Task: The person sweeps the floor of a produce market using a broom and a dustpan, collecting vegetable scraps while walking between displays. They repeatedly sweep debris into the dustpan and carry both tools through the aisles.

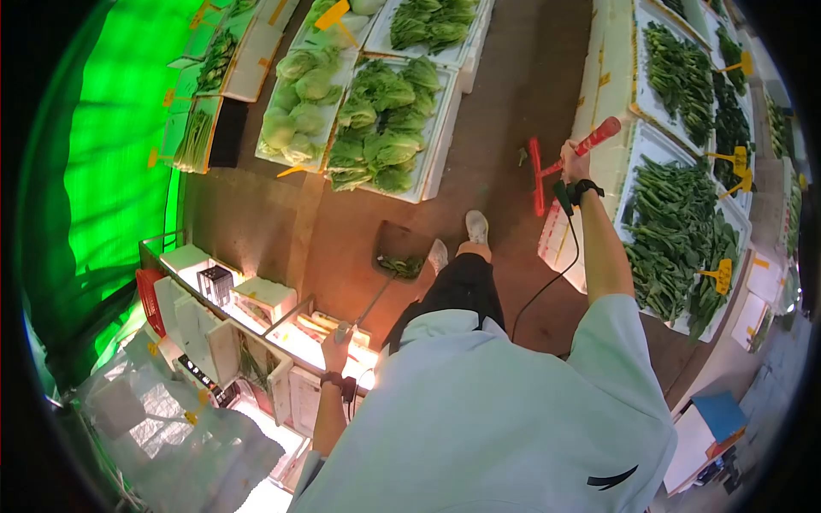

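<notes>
My right hand (575, 162) is closed around the red handle of a T-shaped broom (590, 137). Its narrow red head points down toward the floor; whether it has bristles or a rubber blade I cannot make out. My left hand (335, 349) grips the top of a long, thin handle that slants down to a dark dustpan (386, 235). Green leaf scraps (402, 267) lie inside the pan, on the floor beside my feet. A small green scrap (522, 156) is on the floor left of the broom head.
White foam boxes of lettuce (389, 120) stand ahead, with round cabbages (299, 98) beside them. Along the right are boxes of leafy greens (671, 231) with orange price tags. A lit stall counter (256, 295) runs at lower left, near a green curtain (103, 162). Brown floor (505, 94) lies between the displays.
</notes>
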### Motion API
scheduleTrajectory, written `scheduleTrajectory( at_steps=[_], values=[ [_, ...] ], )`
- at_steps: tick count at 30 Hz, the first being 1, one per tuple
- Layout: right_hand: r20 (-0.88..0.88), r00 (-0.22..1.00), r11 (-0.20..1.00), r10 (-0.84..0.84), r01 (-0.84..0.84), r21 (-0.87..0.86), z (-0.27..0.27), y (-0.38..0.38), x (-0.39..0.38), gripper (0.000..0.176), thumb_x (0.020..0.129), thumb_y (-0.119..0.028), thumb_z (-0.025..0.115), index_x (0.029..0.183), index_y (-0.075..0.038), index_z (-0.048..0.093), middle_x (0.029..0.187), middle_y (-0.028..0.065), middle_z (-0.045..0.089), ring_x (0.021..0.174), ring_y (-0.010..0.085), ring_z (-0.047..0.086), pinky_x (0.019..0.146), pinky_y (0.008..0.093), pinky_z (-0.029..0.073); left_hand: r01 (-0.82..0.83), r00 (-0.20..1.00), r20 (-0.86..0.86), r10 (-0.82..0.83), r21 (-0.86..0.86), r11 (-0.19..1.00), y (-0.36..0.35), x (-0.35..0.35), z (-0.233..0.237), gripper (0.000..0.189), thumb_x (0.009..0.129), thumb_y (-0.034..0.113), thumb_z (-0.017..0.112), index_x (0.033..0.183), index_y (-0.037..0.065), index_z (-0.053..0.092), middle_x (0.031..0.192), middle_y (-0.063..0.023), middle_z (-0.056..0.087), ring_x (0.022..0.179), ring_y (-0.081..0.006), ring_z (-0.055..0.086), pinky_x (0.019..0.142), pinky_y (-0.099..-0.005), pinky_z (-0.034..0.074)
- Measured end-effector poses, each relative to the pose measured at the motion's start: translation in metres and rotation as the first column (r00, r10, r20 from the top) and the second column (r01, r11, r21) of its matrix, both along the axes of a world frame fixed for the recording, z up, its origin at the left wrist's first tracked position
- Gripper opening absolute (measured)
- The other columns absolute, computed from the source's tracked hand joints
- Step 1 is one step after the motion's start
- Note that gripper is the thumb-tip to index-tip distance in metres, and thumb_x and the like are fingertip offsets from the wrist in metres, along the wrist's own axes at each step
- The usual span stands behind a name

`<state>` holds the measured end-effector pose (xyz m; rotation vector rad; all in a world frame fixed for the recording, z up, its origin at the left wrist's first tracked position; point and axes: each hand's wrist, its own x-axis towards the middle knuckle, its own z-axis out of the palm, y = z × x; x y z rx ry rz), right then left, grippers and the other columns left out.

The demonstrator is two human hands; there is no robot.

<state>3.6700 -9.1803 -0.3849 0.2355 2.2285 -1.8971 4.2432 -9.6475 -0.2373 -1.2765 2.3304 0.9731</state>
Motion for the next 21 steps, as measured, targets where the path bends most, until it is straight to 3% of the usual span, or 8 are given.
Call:
scheduleTrajectory(
  at_steps=[2,4,5,6,11,14,18,21],
  values=[
    [-0.126,0.981,0.989,0.147,-0.143,0.037,-0.014,-0.01,0.028,0.027,0.084,-0.008,0.055,0.061,-0.008,0.042,0.059,-0.0055,0.043,0.057,0.005,0.039,0.052,0.0266,0.031,0.034,0.999,0.039,-0.033,-0.024,0.999,0.0,0.012,0.0,0.031,0.086,0.029,0.074,0.098,0.0,0.068,0.074,-0.0144,0.065,0.067,-0.0266,0.061,0.063,-0.04,0.048],
    [-0.065,0.967,0.951,0.244,-0.226,0.21,0.005,-0.023,0.058,0.026,0.085,-0.009,0.056,0.062,-0.008,0.043,0.059,-0.0061,0.043,0.057,0.0063,0.041,0.052,0.0282,0.033,-0.047,0.999,0.025,0.046,0.048,0.998,0.006,0.006,0.012,0.031,0.085,0.027,0.074,0.098,0.0,0.068,0.073,-0.0142,0.065,0.066,-0.0271,0.061,0.063,-0.0404,0.047],
    [-0.153,0.948,0.945,0.279,-0.242,0.221,0.006,-0.031,0.079,0.031,0.087,-0.009,0.052,0.057,-0.011,0.044,0.053,-0.0065,0.042,0.048,0.0038,0.036,0.044,0.0253,0.024,-0.084,0.996,0.016,0.083,0.085,0.993,0.006,0.005,0.016,0.03,0.085,0.027,0.075,0.098,0.0,0.068,0.073,-0.0141,0.065,0.066,-0.0273,0.061,0.063,-0.0406,0.047],
    [-0.053,0.942,0.908,0.331,-0.303,0.289,0.033,-0.037,0.1,0.032,0.087,-0.01,0.052,0.056,-0.011,0.044,0.052,-0.007,0.041,0.048,0.0033,0.035,0.044,0.0258,0.024,-0.053,0.998,-0.038,0.056,0.065,0.996,0.003,0.013,0.007,0.03,0.085,0.025,0.075,0.099,0.0,0.068,0.075,-0.0142,0.067,0.067,-0.0256,0.062,0.064,-0.0406,0.048],
    [-0.116,0.927,0.921,0.356,-0.328,0.208,0.066,-0.037,0.184,0.027,0.087,-0.01,0.059,0.064,-0.003,0.046,0.056,-0.004,0.039,0.056,0.0052,0.038,0.05,0.0286,0.028,0.002,0.998,-0.059,0.002,0.08,0.997,-0.02,0.051,-0.042,0.025,0.085,0.022,0.074,0.098,0.001,0.069,0.078,-0.0146,0.069,0.07,-0.0253,0.065,0.067,-0.039,0.049],
    [0.064,0.987,0.977,0.147,-0.155,0.146,0.104,-0.024,0.239,0.029,0.09,-0.014,0.059,0.064,-0.007,0.048,0.059,-0.0069,0.041,0.058,0.0023,0.039,0.051,0.0247,0.028,0.089,0.988,-0.133,-0.08,0.062,0.994,-0.032,0.057,-0.053,0.023,0.083,0.021,0.078,0.09,0.0,0.069,0.072,-0.0114,0.067,0.065,-0.0213,0.063,0.062,-0.0361,0.049],
    [-0.017,0.988,0.987,-0.153,0.152,-0.049,0.12,0.012,0.297,0.032,0.09,-0.014,0.054,0.06,-0.011,0.044,0.057,-0.0058,0.043,0.051,0.0034,0.036,0.046,0.0237,0.026,0.166,0.981,-0.12,-0.156,0.08,0.983,-0.049,0.067,-0.075,0.02,0.082,0.017,0.077,0.09,0.001,0.069,0.075,-0.0127,0.069,0.067,-0.0238,0.065,0.063,-0.0364,0.049],
    [-0.033,0.923,0.918,-0.383,0.377,-0.12,0.129,0.027,0.307,0.033,0.089,-0.013,0.053,0.059,-0.012,0.04,0.055,-0.0049,0.041,0.05,0.0039,0.035,0.045,0.0234,0.026,0.263,0.963,-0.041,-0.266,-0.057,0.963,-0.053,0.062,-0.075,0.022,0.081,0.021,0.078,0.088,0.002,0.069,0.075,-0.0127,0.069,0.068,-0.0249,0.066,0.063,-0.037,0.049]
  ],
)
